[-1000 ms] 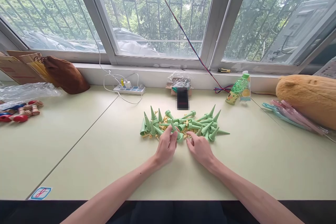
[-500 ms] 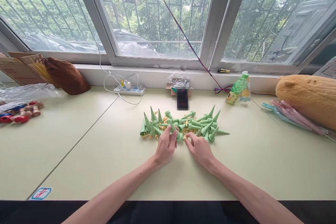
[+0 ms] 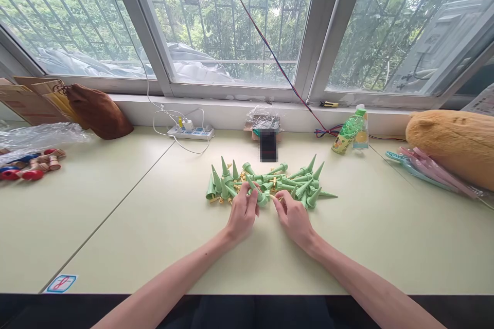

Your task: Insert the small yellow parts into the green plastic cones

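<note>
My left hand (image 3: 240, 214) is closed around a green plastic watering spike (image 3: 263, 199), its point tilted up and left and its capped end facing right. My right hand (image 3: 295, 217) pinches a small yellow plastic valve (image 3: 272, 197) between thumb and finger, right beside that capped end; whether they touch I cannot tell. Behind both hands spreads a pile of green watering spikes (image 3: 304, 185), some upright on their caps, others lying down. Small yellow valves (image 3: 221, 200) are scattered among them, partly hidden by the spikes.
A blurred dark phone-like object (image 3: 268, 146) leans on a small box behind the pile. Further back are a power strip (image 3: 191, 132) with white cables and a green bottle (image 3: 349, 131). Wooden toys (image 3: 38, 164) lie far left; a plush toy (image 3: 451, 144) and pink plastic-wrapped items (image 3: 432, 169) lie right.
My right hand has lifted the yellow valve slightly and brought it up to the capped end of the spike. My left hand holds the same spike, nearly still.
</note>
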